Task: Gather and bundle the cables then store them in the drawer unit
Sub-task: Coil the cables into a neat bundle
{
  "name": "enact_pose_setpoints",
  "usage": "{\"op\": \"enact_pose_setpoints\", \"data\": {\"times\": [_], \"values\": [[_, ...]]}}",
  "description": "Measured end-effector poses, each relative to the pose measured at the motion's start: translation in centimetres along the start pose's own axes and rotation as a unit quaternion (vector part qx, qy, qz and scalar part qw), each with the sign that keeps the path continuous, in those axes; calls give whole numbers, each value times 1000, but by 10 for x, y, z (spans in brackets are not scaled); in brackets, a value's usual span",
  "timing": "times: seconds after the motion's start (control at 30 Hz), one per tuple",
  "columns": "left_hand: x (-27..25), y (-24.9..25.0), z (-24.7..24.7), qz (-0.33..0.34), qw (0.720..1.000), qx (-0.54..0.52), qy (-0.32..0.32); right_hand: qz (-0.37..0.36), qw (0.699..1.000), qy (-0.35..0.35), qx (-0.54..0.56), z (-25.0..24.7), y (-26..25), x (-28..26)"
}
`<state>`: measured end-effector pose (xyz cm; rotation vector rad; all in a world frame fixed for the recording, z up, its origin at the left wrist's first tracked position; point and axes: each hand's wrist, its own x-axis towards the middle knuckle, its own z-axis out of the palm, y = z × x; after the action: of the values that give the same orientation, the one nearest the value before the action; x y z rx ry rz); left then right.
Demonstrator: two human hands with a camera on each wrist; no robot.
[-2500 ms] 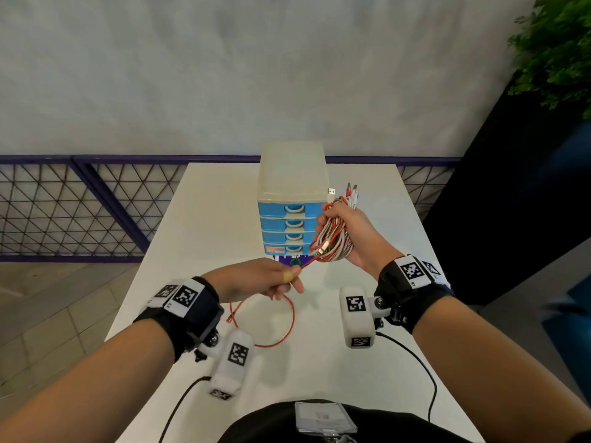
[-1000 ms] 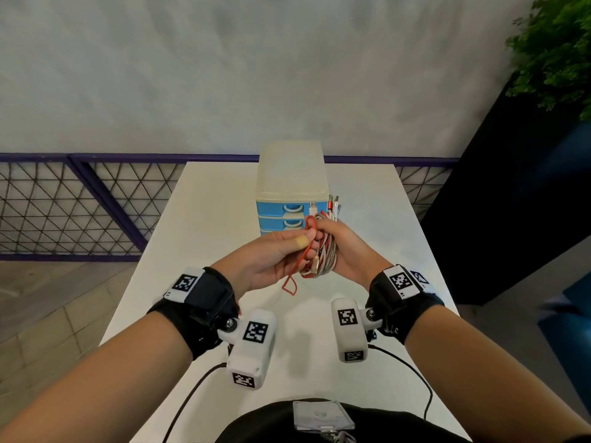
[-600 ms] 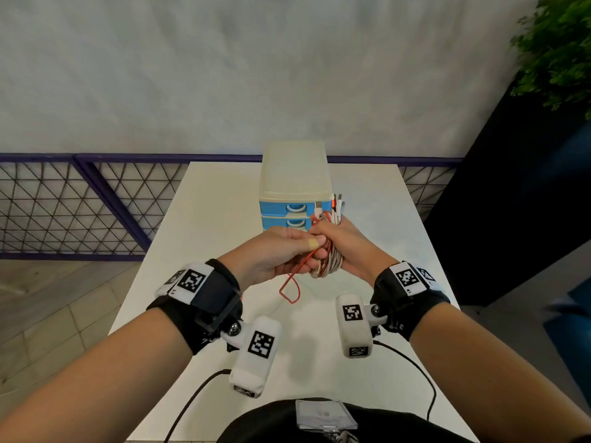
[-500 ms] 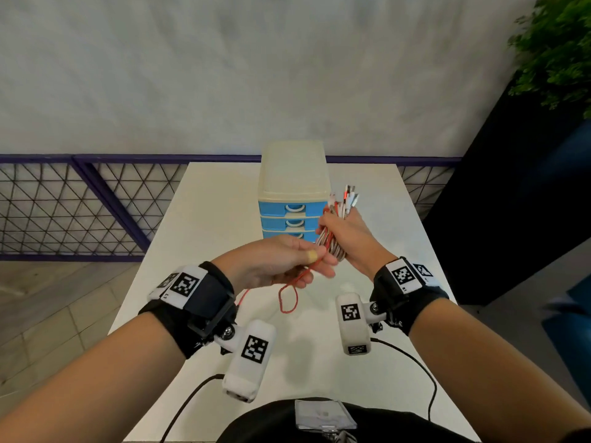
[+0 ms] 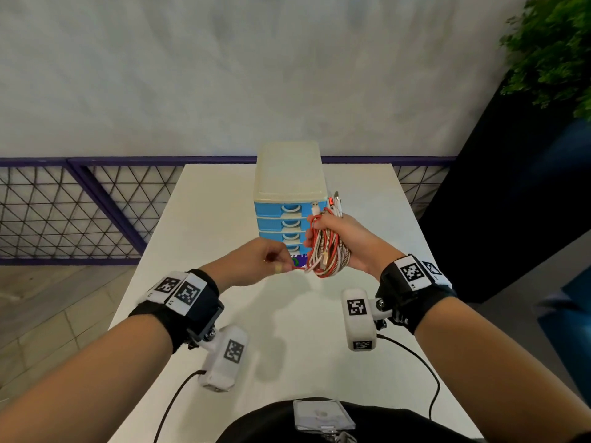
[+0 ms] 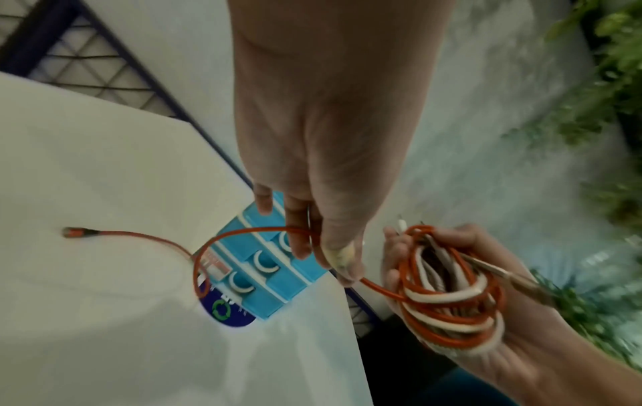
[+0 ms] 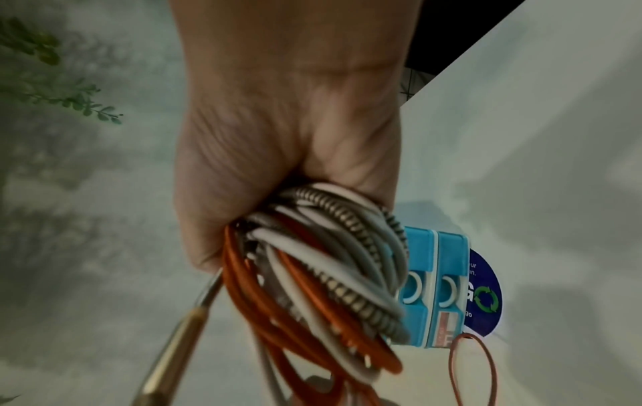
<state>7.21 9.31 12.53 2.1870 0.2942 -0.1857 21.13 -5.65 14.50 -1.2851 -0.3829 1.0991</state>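
Note:
My right hand (image 5: 332, 233) grips a coiled bundle of red, white and braided cables (image 5: 324, 255) (image 6: 448, 288) (image 7: 323, 277), held above the table just right of the drawer unit. Plug ends stick up above its fingers. My left hand (image 5: 278, 262) (image 6: 330, 247) pinches the loose red cable tail (image 6: 243, 233) close to the bundle. That tail loops down, and its plug end (image 6: 74, 233) is over the table. The blue drawer unit (image 5: 289, 199) (image 6: 264, 263) (image 7: 434, 285) with a cream top stands at mid-table, its drawers all closed.
The white table (image 5: 224, 203) has a purple mesh railing (image 5: 80, 203) behind it and to the left. A dark planter with a green plant (image 5: 550, 59) stands at the right. A round blue sticker (image 6: 225, 310) lies in front of the drawer unit.
My left hand has dropped from the top of the bundle to its lower end, still on the red tail. The hanging red loop has shortened. The bundle is lower and more upright.

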Motion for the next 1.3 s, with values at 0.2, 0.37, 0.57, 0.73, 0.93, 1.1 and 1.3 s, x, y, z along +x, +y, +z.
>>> {"op": "enact_pose_setpoints", "data": {"times": [0.2,0.37,0.57,0.73,0.93,1.1,1.3], "values": [[5,14,2,38,988,105,108,1,992,-11,-125,11,2,-1],[8,22,8,92,956,217,172,15,970,-35,-239,20,3,-3],[10,25,7,51,970,192,142,28,933,-48,-356,22,1,-1],[9,16,-16,-24,985,123,121,-15,933,-22,-360,13,-3,-2],[-5,19,-14,-118,898,-424,-11,-93,956,58,-272,2,8,7],[-1,37,10,-94,832,-547,4,-117,975,62,-178,4,20,18],[11,55,17,-126,873,-470,41,-60,996,-61,-16,5,21,14]]}}
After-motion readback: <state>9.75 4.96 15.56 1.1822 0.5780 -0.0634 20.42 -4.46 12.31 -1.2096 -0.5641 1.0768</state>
